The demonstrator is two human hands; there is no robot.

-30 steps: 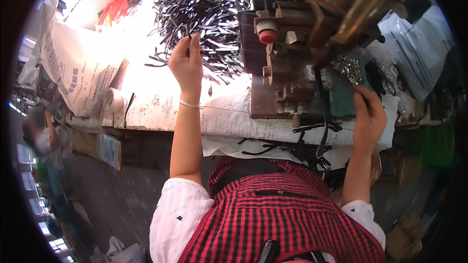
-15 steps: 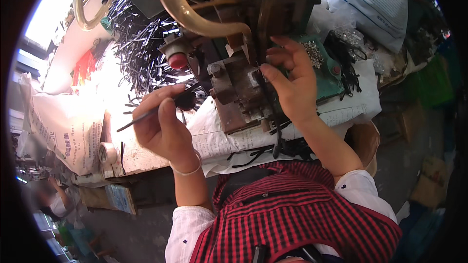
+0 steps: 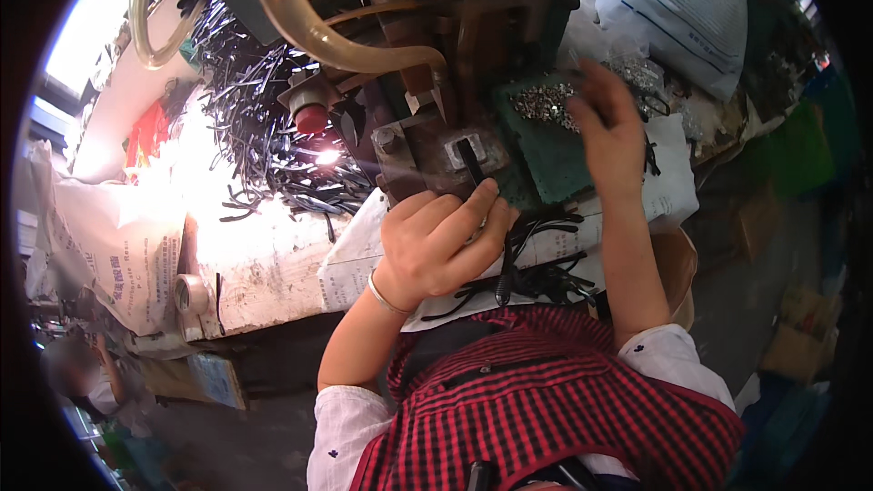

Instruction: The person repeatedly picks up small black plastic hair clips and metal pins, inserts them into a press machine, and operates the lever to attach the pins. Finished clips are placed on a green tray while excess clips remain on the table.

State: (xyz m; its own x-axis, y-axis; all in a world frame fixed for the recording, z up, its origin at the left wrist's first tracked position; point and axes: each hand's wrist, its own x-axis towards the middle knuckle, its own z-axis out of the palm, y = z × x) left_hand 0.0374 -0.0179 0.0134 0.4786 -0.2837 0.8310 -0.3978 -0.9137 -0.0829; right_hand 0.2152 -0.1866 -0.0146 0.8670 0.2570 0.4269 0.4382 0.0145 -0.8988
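Note:
My left hand (image 3: pixel 436 245) is shut on a thin black strip (image 3: pixel 473 164). The strip's upper end lies on the metal fixture of the press machine (image 3: pixel 409 55), and its lower end sticks out below my fingers. My right hand (image 3: pixel 609 136) is blurred and reaches up to the right with fingers extended. Its fingertips are at a heap of small silver metal parts (image 3: pixel 546 102) on a green tray (image 3: pixel 546 159). I see nothing held in it.
A big pile of black strips (image 3: pixel 264 127) lies left of the machine, beside a red button (image 3: pixel 311 118) and under a curved clear hose (image 3: pixel 309 27). More black strips (image 3: pixel 546 273) lie at the bench's front edge. White printed sacks (image 3: pixel 109 245) and a tape roll (image 3: pixel 191 293) are at the left.
My left hand has carried the black strip from the pile up to the machine's fixture. My right hand has left the machine and swung right to the silver parts.

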